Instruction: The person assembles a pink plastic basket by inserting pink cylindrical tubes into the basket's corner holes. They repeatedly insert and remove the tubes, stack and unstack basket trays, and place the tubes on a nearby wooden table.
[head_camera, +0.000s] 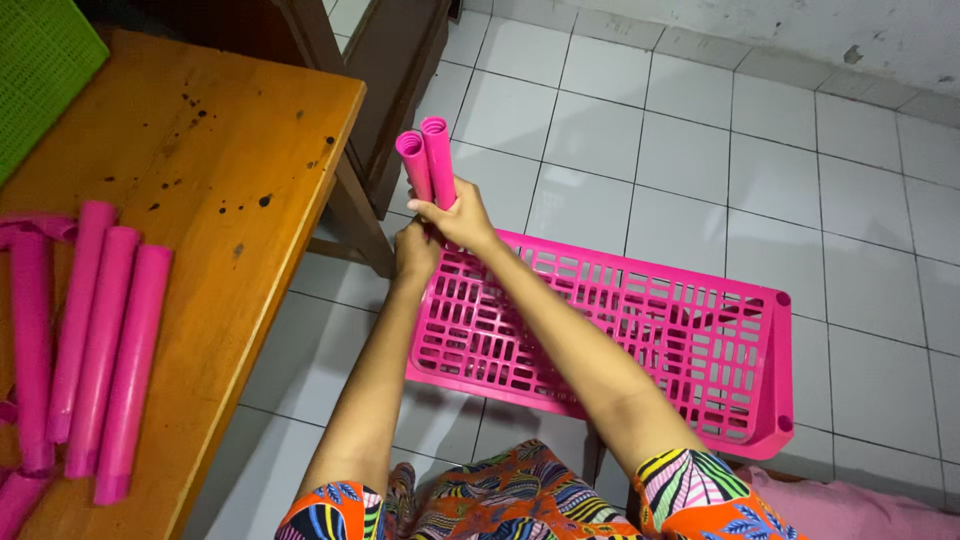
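Observation:
Two pink plastic tubes (428, 160) stand upright side by side at the far left corner of a pink slotted plastic shelf tray (640, 330), which is held above the tiled floor. My right hand (462, 215) grips the tubes near their lower ends. Just beneath it, my left hand (415, 250) is closed at the tray's corner, at the tubes' base; what exactly it holds is hidden.
A wooden table (230, 150) fills the left side, with several more pink tubes (100, 340) lying on it and a green mesh basket (40, 60) at its far corner. A dark wooden cabinet (390, 60) stands behind. White floor tiles (780, 150) spread to the right.

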